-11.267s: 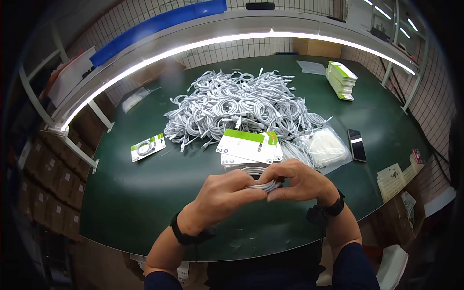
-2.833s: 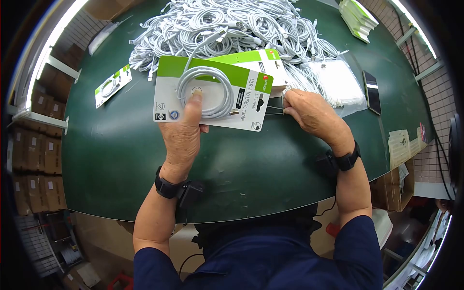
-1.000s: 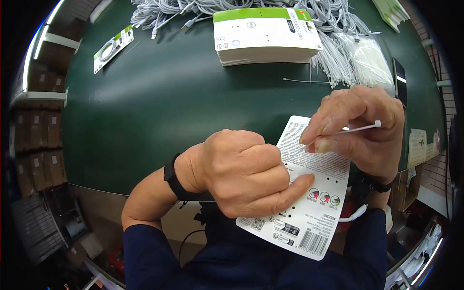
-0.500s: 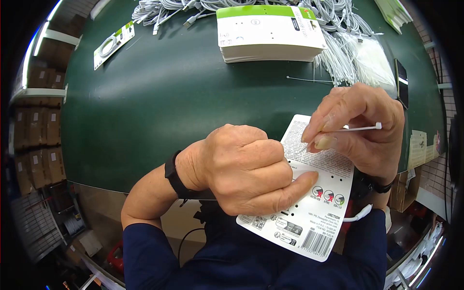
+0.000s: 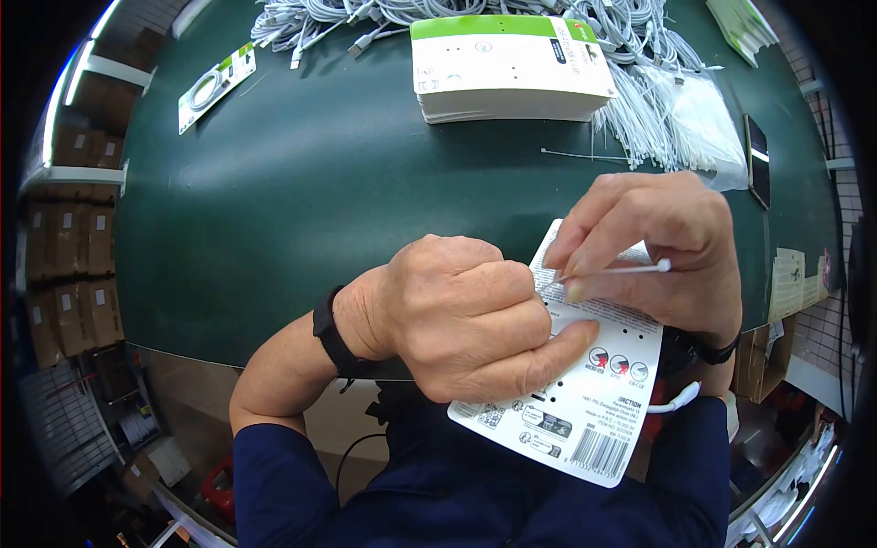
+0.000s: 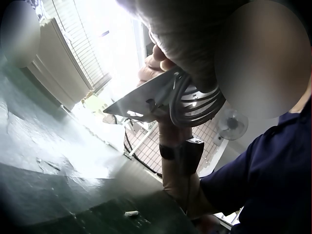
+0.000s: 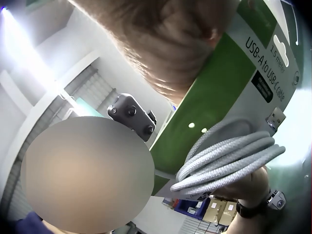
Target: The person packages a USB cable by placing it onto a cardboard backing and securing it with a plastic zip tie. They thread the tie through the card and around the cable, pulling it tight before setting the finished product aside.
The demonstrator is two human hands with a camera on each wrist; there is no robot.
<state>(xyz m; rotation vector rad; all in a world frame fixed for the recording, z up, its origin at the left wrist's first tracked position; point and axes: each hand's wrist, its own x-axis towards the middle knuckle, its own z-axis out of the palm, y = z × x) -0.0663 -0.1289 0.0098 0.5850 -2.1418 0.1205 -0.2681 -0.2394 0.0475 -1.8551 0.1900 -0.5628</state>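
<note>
In the head view my left hand grips a printed packaging card, its text side facing up, with the thumb lying across it. A coiled grey-white USB cable lies against the card's green-and-white front, as the right wrist view shows. One white plug end pokes out past the card's right edge. Above the card's upper part, my right hand pinches a thin white cable tie between thumb and fingers, its head pointing right. The tie's other end is hidden at the fingertips.
Behind the hands stands a stack of cards, with a heap of cables beyond. Loose cable ties spill from a plastic bag. A phone lies at right, a card with a cable at left.
Earlier both hands held the coil; then the left hand held it on the card's front. The card has since been turned over. Over the last half second the right hand moved slightly left with the tie.
</note>
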